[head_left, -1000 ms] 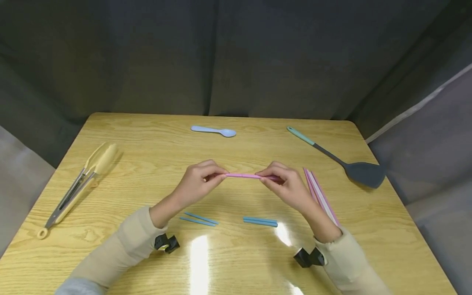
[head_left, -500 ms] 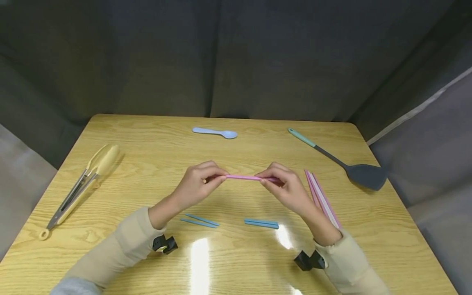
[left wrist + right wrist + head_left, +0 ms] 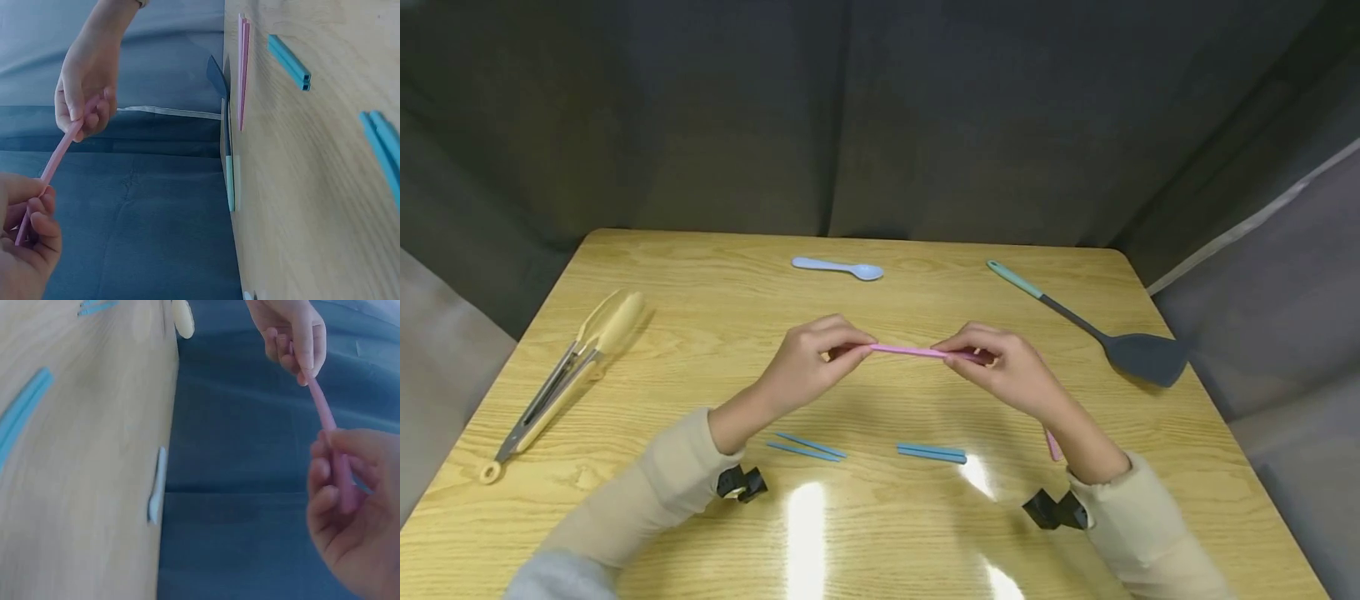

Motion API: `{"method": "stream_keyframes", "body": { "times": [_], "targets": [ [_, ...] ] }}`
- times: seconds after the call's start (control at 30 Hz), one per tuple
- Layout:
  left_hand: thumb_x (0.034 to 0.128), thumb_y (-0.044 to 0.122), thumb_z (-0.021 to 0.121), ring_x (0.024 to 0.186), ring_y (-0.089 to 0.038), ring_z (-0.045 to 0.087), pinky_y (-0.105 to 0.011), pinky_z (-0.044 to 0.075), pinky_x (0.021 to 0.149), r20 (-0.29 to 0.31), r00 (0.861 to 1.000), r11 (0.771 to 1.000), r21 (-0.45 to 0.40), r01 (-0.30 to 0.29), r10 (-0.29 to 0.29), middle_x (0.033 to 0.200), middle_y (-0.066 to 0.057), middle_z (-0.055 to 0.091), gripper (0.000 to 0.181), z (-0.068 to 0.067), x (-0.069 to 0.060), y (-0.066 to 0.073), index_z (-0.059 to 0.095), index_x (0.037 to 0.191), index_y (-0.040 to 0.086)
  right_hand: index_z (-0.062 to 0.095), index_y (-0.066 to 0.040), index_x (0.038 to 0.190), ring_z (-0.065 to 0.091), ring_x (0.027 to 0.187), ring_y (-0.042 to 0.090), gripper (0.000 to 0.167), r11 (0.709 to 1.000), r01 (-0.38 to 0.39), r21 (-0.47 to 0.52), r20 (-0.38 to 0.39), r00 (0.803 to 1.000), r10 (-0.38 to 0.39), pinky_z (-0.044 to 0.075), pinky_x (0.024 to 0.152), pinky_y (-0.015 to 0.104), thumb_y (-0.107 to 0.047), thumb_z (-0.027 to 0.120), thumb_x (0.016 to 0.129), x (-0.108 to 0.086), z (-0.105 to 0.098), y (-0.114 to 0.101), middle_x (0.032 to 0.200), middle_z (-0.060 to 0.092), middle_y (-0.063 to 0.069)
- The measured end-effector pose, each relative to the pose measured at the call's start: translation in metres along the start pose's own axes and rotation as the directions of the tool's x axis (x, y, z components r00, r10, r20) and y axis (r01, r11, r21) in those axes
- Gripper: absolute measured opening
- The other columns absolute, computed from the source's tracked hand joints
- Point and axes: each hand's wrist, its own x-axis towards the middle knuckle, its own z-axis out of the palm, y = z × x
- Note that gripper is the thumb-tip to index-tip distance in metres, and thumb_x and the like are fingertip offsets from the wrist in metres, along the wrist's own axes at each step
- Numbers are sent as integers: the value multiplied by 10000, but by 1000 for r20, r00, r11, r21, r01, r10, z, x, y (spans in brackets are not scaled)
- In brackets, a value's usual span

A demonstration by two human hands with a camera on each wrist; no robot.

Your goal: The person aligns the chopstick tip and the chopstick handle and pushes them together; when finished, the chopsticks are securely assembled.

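Note:
Both hands hold a thin pink chopstick (image 3: 908,350) level above the middle of the table. My left hand (image 3: 805,367) pinches its left end between thumb and fingers. The right hand (image 3: 1007,367) grips its other end, with that end partly hidden inside the curled fingers. In the left wrist view the chopstick (image 3: 57,156) slants between the two hands. On the table in front of me lie two thin blue sticks (image 3: 807,447) and a thicker blue pair (image 3: 931,452), side by side. Long pink pieces (image 3: 244,69) lie to the right, mostly hidden by my right forearm in the head view.
Yellow tongs (image 3: 561,383) lie at the left of the wooden table (image 3: 715,292). A light blue spoon (image 3: 837,267) is near the back edge. A dark spatula (image 3: 1142,358) with a green handle lies back right. Dark curtains (image 3: 700,117) hang behind.
Both hands have shifted slightly right and up with the chopstick. My right forearm has swung right and now covers most of the pink pieces on the table.

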Motion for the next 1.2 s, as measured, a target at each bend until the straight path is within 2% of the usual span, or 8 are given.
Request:
{"method": "stream_keyframes", "body": {
  "times": [0.13,0.23,0.3,0.43,0.63,0.83,1.0,1.2],
  "targets": [
    [785,1,651,664,-90,521,-200,450,576,19,999,999,11,41,-42,790,-42,606,134,-1,3,0,672,917,-2,700,-73,870,444,633,67,121,988,67,-136,-18,997,-70,418,526,196,0,661,782,0,-4,-1,821,567,-20],
    [805,-5,622,800,-147,541,-241,466,667,0,994,993,17,113,-113,941,-91,581,255,-2,2,-4,610,1059,-16,700,-75,842,469,652,61,123,971,80,-226,-53,994,-94,436,523,199,12,680,758,-3,-5,4,802,561,-20],
    [815,-9,605,873,-183,521,-279,459,706,-22,986,986,19,167,-166,1027,-117,544,319,-3,1,-7,562,1131,-13,695,-78,850,474,659,67,119,966,28,-257,-79,996,-50,431,531,210,4,674,766,-8,-8,13,791,556,-24],
    [841,-3,574,900,-199,510,-319,459,719,-28,964,964,19,264,-263,1082,-126,513,326,-7,-4,-17,537,1165,-1,673,-72,908,479,674,104,101,943,-159,-293,-125,984,127,415,566,257,-50,634,818,-26,-17,39,791,551,-12],
    [866,17,546,893,-202,522,-355,470,738,45,924,925,32,379,-381,1099,-121,509,292,-11,-15,-32,544,1157,5,635,-18,966,524,695,200,145,851,-368,-375,-231,926,299,397,527,290,-80,587,844,-72,-31,78,837,569,71],
    [872,38,534,907,-212,521,-386,463,769,102,883,889,67,453,-458,1144,-116,484,318,-11,-22,-40,523,1189,28,615,15,985,537,716,243,207,747,-536,-392,-279,844,459,387,527,323,-139,574,854,-117,-41,103,851,584,113],
    [868,45,533,899,-216,520,-392,463,762,115,881,888,111,447,-458,1158,-128,462,373,-9,-26,-49,484,1237,46,602,45,969,557,721,276,231,688,-615,-384,-250,787,564,417,545,366,-157,565,862,-139,-45,118,824,583,122],
    [858,45,544,878,-209,524,-350,472,732,117,879,885,127,448,-462,1149,-130,466,386,-8,-29,-57,480,1239,50,588,49,984,563,719,285,247,650,-664,-371,-174,737,653,430,555,391,-165,532,875,-149,-45,127,816,591,121]
  ]
}}
